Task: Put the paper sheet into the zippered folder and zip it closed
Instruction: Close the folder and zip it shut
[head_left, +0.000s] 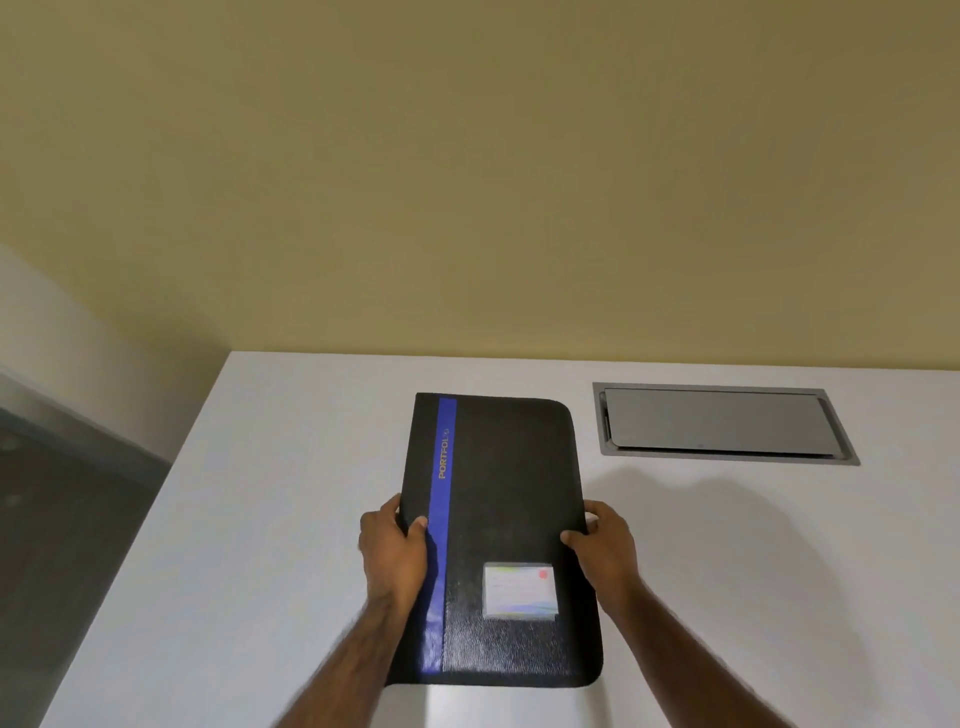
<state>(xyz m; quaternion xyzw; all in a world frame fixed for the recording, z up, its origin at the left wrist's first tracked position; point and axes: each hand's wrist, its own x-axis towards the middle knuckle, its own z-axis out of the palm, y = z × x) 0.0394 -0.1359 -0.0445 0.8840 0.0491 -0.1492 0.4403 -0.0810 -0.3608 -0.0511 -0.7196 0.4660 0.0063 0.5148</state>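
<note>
Closed zippered folder (511, 519), black pebbled cover upward, over the near middle of the white tabletop (270, 519), set lengthwise with the far end toward the wall. Bears a blue stripe (441, 545) down the left side of the cover, with yellow lettering reading PORTFOLIO near the far end. Also bears a clear card pocket (520, 591) holding a pale card on the near right part. Cannot tell whether the zip is run all the way round, nor whether the folder rests flat on the tabletop or sits slightly raised off it.

Gripped on the left long edge by the left hand (395, 556), about halfway along: thumb laid on the cover just beside the blue stripe, fingers (387, 512) curled close together round the edge and under. Gripped on the right long edge by the right hand (608, 551) at much the same level: thumb on top of the cover, fingers (602, 512) curled together round the edge. Bare forearms at the bottom of the view, one on each side of the folder.

Beyond and to the right of the folder's far corner, well apart from both hands: a grey rectangular hatch (722, 423) set into the tabletop, a flat flap inside a metal frame. Soft shadow on the tabletop right of the right hand. Behind the tabletop, a plain yellowish wall (467, 182); off its left edge, a dark floor (62, 519).
</note>
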